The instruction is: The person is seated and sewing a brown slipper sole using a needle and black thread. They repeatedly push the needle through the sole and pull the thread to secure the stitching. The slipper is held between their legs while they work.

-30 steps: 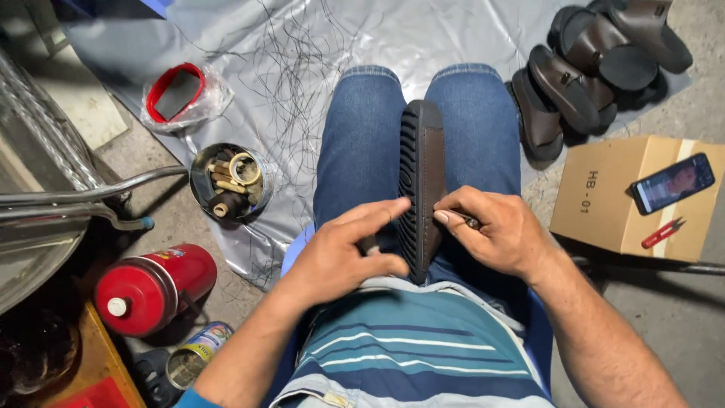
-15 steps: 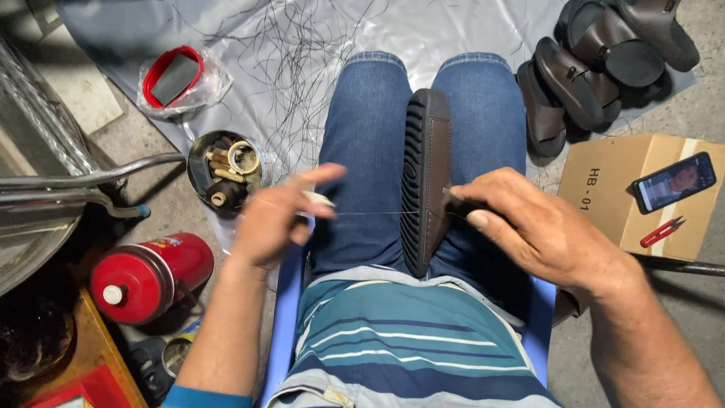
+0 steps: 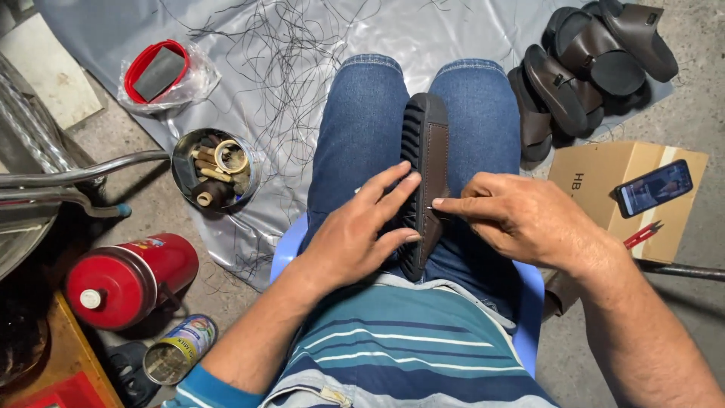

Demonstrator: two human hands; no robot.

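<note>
Head view: concrete floor (image 3: pixel 702 91) under a grey plastic sheet (image 3: pixel 468 30) strewn with loose dark threads (image 3: pixel 279 68); blue stool edge (image 3: pixel 291 245) below the denim-clad lap. Black ribbed sandal sole (image 3: pixel 424 177) standing on its edge between the thighs, brown strip along its right face. Left hand (image 3: pixel 355 234) flat and spread against the ribbed side, fingers extended, bracing rather than clasping. Right hand (image 3: pixel 521 219) narrow, fingertips pinched at the sole's edge on something thin; needle or thread, cannot tell which.

Around: red canister (image 3: pixel 124 279) and a small tin can (image 3: pixel 177 349) low left, a round tin of odds and ends (image 3: pixel 215 170) on the sheet, a red-rimmed lid in a clear bag (image 3: pixel 157 72), finished sandals (image 3: pixel 589 75) stacked top right, a cardboard box (image 3: pixel 623 193) bearing a phone (image 3: pixel 653 187) and a red-handled tool (image 3: pixel 642 236).

Likely risks: sole tipping or sliding off the lap, being only pressed from one side; left fingertips close to the pinch point, so a slip of anything sharp could prick them; loose threads snagging; phone near the box edge, prone to sliding.
</note>
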